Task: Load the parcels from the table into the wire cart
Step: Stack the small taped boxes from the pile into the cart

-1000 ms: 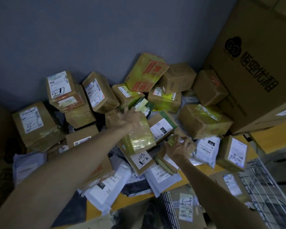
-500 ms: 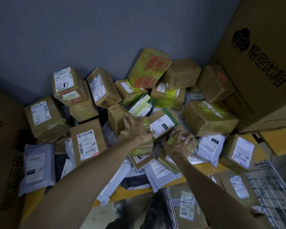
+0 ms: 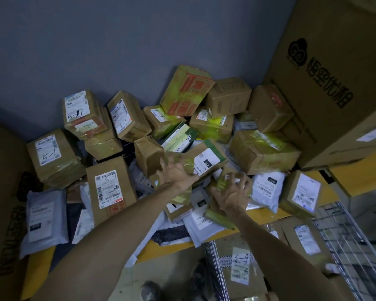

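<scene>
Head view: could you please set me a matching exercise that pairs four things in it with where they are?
Things:
1. red-printed box
2. wire cart
3. grey mailer
4. left hand

Places:
A. lying flat at the left front of the table
B. gripping a tape-wrapped parcel mid-pile
C. lower right, by the table's front edge
D. tilted at the back of the pile, by the wall

Pairs: 1-D, 2-C, 3-A, 4-B.
</scene>
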